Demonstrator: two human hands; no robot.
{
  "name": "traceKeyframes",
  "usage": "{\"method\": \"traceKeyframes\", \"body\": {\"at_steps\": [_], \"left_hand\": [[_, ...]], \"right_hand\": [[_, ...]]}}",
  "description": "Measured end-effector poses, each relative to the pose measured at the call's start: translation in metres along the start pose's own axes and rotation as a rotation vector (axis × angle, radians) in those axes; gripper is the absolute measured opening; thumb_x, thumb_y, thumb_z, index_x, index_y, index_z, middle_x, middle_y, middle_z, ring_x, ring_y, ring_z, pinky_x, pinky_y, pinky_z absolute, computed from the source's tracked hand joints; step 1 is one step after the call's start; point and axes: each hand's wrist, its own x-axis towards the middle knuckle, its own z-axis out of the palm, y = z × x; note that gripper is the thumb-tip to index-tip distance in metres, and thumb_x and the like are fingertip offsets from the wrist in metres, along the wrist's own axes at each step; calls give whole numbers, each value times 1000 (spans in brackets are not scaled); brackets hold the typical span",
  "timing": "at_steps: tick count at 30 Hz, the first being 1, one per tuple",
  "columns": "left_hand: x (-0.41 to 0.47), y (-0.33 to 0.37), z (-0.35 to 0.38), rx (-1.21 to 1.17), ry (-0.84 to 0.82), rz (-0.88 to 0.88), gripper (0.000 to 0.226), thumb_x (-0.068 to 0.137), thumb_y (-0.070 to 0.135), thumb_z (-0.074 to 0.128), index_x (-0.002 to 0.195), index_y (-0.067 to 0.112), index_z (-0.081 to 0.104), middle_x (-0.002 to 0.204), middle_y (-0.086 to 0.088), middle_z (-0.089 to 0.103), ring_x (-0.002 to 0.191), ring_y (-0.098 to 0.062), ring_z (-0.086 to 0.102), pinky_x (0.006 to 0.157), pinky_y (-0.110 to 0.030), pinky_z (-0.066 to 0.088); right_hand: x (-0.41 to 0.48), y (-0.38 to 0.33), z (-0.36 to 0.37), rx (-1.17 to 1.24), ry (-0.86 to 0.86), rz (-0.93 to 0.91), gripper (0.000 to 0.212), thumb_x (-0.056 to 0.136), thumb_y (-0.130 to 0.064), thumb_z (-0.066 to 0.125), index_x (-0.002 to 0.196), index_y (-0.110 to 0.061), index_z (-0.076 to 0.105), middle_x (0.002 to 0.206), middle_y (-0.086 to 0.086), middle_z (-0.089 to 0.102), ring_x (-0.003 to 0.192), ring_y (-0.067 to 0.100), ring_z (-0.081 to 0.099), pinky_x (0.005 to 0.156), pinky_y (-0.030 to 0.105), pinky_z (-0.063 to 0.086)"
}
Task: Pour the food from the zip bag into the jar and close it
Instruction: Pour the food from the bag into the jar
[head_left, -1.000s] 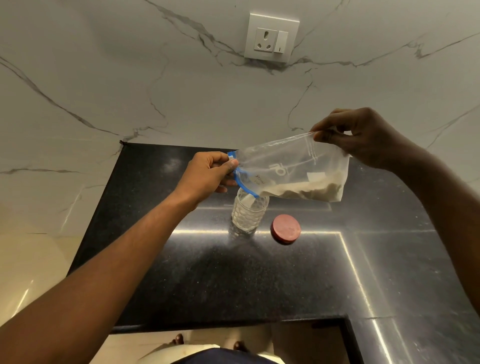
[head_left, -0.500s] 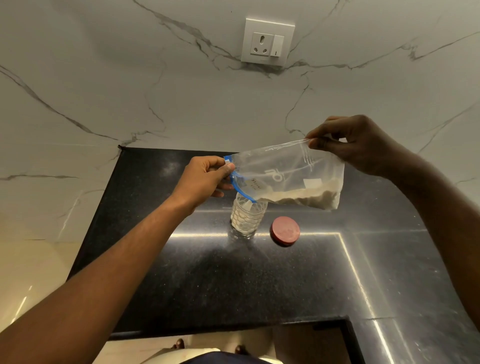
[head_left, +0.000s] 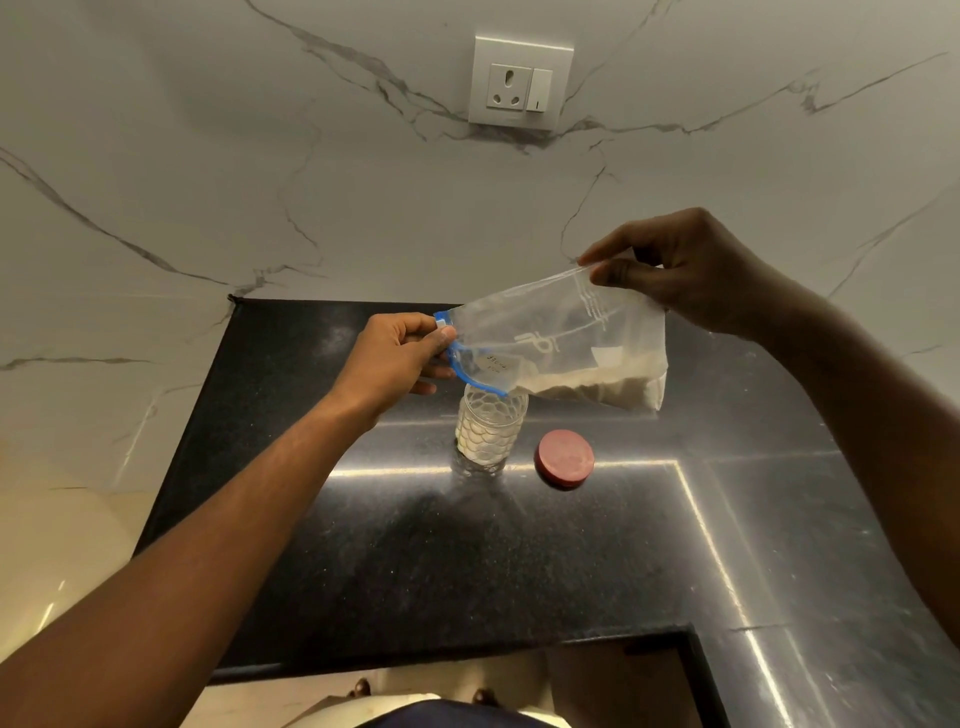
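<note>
A clear zip bag (head_left: 561, 338) with a blue zip edge hangs sideways above the counter, pale grainy food lying along its lower side. My left hand (head_left: 400, 358) pinches the blue zip end, and my right hand (head_left: 680, 270) pinches the raised bottom corner. The bag's open mouth sits just over the rim of a clear faceted jar (head_left: 488, 431) standing upright on the black counter (head_left: 467, 561); pale food shows inside the jar. The round red lid (head_left: 564, 458) lies flat on the counter, just right of the jar.
The black stone counter is L-shaped, with its front edge near my body and a cut-out at the lower middle. A marble wall rises behind it, bearing a white socket and switch plate (head_left: 521, 83). Pale floor shows at left.
Both hands and the bag have shifted only slightly; the bag's mouth stays over the jar. The food has slid a little further toward the zip end.
</note>
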Motion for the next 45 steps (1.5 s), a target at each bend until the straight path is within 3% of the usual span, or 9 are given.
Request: {"method": "traceKeyframes", "body": {"at_steps": [5, 8, 10, 16, 22, 29, 33, 36, 45], "left_hand": [[-1, 0, -1, 8, 5, -10, 13, 105, 27, 63, 103, 20, 74, 96, 0, 81, 81, -13, 81, 65, -27, 65], [-1, -1, -1, 7, 8, -13, 13, 104, 27, 64, 103, 21, 75, 96, 0, 81, 81, -13, 81, 67, -29, 66], [-2, -2, -1, 8, 11, -20, 15, 104, 28, 64, 104, 18, 75, 96, -1, 81, 82, -15, 82, 69, -31, 67], [-2, -2, -1, 7, 22, -30, 18, 104, 28, 64, 107, 14, 76, 95, -2, 81, 81, -16, 82, 66, -30, 67], [-8, -1, 0, 25, 40, -30, 21, 105, 28, 64, 108, 10, 76, 96, -4, 81, 79, -14, 81, 67, -31, 67], [-9, 5, 1, 33, 62, -23, 18, 104, 28, 66, 104, 14, 77, 95, -3, 81, 76, -15, 80, 68, -33, 68], [-10, 7, 3, 36, 68, -20, 17, 104, 29, 66, 102, 16, 77, 95, -2, 81, 77, -16, 81, 65, -29, 67], [-11, 7, 6, 40, 74, -19, 15, 104, 30, 66, 100, 19, 76, 94, -1, 81, 78, -17, 81, 64, -28, 67], [-14, 3, 9, 38, 98, -19, 19, 104, 31, 65, 107, 15, 76, 97, -3, 81, 83, -18, 81, 70, -32, 67]], "right_hand": [[-1, -2, 4, 0, -9, -14, 33, 89, -40, 66, 114, -20, 74, 105, 18, 76, 96, 38, 73, 82, 58, 61], [-2, -3, 5, 11, 3, -6, 40, 86, -46, 65, 115, -20, 74, 105, 21, 76, 96, 43, 72, 81, 60, 60], [-2, -1, 6, -4, 9, 2, 31, 91, -36, 68, 115, -18, 76, 103, 22, 76, 95, 45, 71, 81, 61, 59], [0, -7, 14, -43, 18, -5, 20, 97, -20, 70, 114, -13, 78, 99, 13, 78, 90, 36, 72, 82, 58, 59], [0, -17, 17, -46, 5, 16, 19, 98, -19, 70, 113, -10, 78, 96, 19, 77, 89, 43, 70, 81, 60, 57], [-6, -26, 14, -43, 9, -2, 20, 98, -17, 69, 114, -9, 78, 100, 9, 77, 92, 31, 73, 86, 55, 61], [-8, -28, 12, -31, 5, -10, 18, 98, -16, 69, 113, -10, 78, 96, 3, 75, 85, 22, 71, 80, 46, 61], [-8, -28, 11, -37, 16, -16, 19, 98, -17, 69, 113, -9, 78, 98, 8, 76, 90, 33, 72, 83, 55, 60], [-8, -24, 8, -54, -4, -41, 20, 99, -20, 68, 114, -10, 78, 99, 10, 77, 90, 34, 72, 83, 57, 60]]}}
